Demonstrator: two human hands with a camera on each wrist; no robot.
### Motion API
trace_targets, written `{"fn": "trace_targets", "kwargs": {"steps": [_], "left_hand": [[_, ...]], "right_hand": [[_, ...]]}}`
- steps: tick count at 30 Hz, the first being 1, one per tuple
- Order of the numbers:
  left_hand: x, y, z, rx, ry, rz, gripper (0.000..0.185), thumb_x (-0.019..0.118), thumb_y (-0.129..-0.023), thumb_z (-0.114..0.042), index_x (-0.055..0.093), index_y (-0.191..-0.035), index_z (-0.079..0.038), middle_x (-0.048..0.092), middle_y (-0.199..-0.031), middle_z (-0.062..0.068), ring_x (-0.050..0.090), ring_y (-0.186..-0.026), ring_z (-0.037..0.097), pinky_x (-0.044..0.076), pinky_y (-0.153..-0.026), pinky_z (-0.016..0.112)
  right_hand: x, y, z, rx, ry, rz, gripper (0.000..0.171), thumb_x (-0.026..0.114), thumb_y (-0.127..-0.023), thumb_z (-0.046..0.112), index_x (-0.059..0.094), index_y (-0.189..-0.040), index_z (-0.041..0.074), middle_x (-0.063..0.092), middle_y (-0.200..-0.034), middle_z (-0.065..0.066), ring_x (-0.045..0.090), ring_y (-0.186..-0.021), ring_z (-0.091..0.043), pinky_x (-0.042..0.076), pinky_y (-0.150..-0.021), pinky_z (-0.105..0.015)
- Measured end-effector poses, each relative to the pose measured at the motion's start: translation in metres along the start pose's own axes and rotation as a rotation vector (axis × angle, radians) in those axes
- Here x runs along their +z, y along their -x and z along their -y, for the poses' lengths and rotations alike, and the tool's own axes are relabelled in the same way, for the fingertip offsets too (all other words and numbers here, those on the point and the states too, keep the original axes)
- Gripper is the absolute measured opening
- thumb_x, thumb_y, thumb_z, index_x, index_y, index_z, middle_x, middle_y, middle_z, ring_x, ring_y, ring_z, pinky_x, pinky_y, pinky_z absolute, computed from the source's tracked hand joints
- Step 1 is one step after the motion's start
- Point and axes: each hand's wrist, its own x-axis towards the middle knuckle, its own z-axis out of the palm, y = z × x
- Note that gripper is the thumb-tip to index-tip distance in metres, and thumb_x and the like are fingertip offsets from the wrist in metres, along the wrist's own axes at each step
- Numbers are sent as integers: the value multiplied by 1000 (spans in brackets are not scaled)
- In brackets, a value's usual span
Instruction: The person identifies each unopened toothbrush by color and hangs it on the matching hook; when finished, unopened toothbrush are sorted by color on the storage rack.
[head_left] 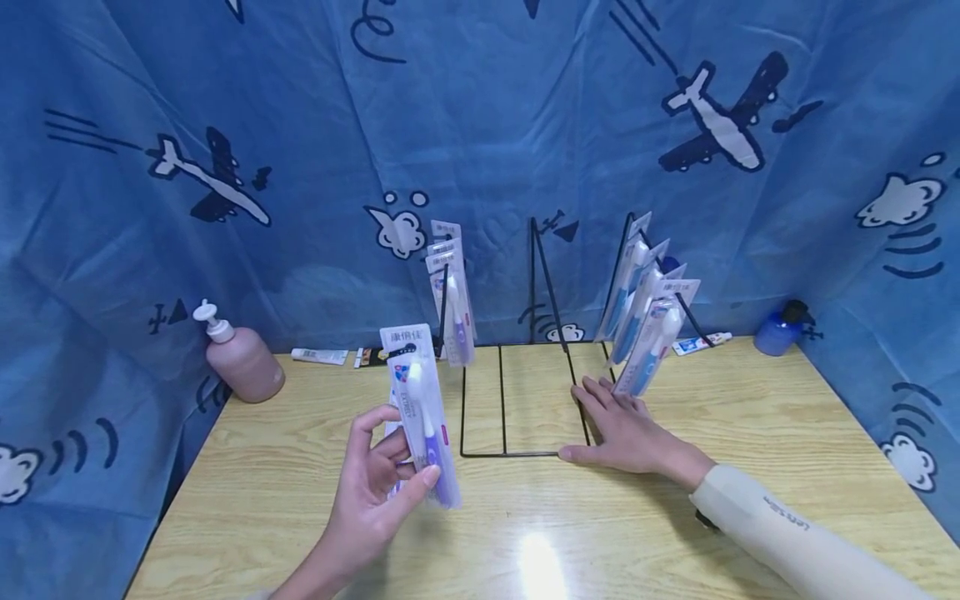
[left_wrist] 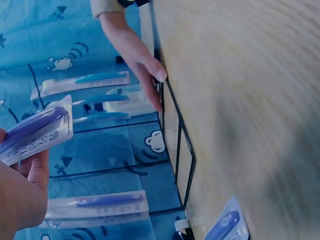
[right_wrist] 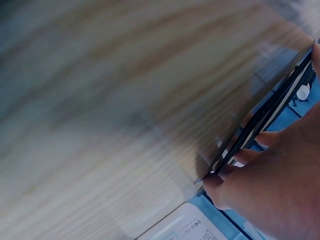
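Head view: left hand (head_left: 375, 483) holds a packaged toothbrush (head_left: 420, 412) upright above the bench (head_left: 750, 467), fingers (head_left: 429, 476) pinching its lower end — label facing the wearer. Right hand (head_left: 626, 429) lies flat, fingers straight, pressing the wire rack (head_left: 517, 400) base, likely to steady it.

Left wrist view: the toothbrush pack (left_wrist: 35, 132) sits just short of the rack (left_wrist: 180, 145); other packs (left_wrist: 97, 207) lean between its dividers.

Right wrist view: blurred — right hand (right_wrist: 272, 190) touches the rack wire (right_wrist: 260, 125).

glossy clear plastic toothbrush pack (head_left: 422, 408), thin black metal wire rack (head_left: 517, 392), smooth pale wood-grain table (head_left: 750, 467), matt blue cloth backdrop (head_left: 480, 125)
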Motion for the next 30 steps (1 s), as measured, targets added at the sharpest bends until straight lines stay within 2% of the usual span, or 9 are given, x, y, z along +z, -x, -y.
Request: {"fn": "trace_targets", "kwargs": {"steps": [3, 10, 14, 18, 24, 30], "left_hand": [[3, 3, 6, 11, -21, 22, 61, 57, -94, 29, 23, -142, 14, 72, -133, 24, 73, -118, 24, 63, -91, 34], [4, 4, 17, -15, -81, 19, 62, 60, -96, 26, 29, -147, 9, 65, -131, 40, 74, -116, 25, 64, -87, 37], [2, 3, 25, -27, -78, 18, 63, 60, -96, 25, 30, -149, 8, 63, -133, 42, 74, -116, 28, 65, -89, 42], [0, 0, 34, -43, -85, 0, 63, 61, -96, 24, 31, -148, 7, 65, -133, 37, 74, -116, 28, 65, -89, 44], [-3, -14, 51, -32, -125, -34, 62, 63, -96, 23, 32, -148, 8, 65, -133, 37, 72, -121, 25, 64, -92, 41], [-8, -40, 70, -35, -178, -80, 61, 63, -99, 20, 31, -150, 7, 64, -135, 36, 69, -121, 19, 62, -95, 35]], "right_hand": [[-1, 0, 0, -4, 5, -9, 108, 68, -98, 72, 34, -169, -1, 24, -175, -29, 20, -160, -53, 24, -117, -81], [-1, 1, 1, -1, 5, -3, 108, 68, -97, 72, 33, -169, -1, 24, -175, -29, 20, -160, -53, 23, -117, -82], [0, 1, 1, 5, -1, 6, 109, 67, -97, 73, 32, -170, 0, 22, -176, -27, 18, -161, -52, 22, -117, -82], [1, 1, 0, 4, -1, 1, 108, 67, -98, 73, 33, -169, 0, 23, -176, -28, 19, -161, -52, 23, -118, -81], [0, 0, 0, 2, 1, 4, 108, 67, -98, 73, 33, -169, 0, 24, -175, -28, 20, -160, -52, 23, -118, -80], [-1, 0, 1, 5, 15, -1, 108, 66, -98, 73, 33, -169, 0, 24, -175, -28, 20, -160, -52, 24, -118, -79]]}}
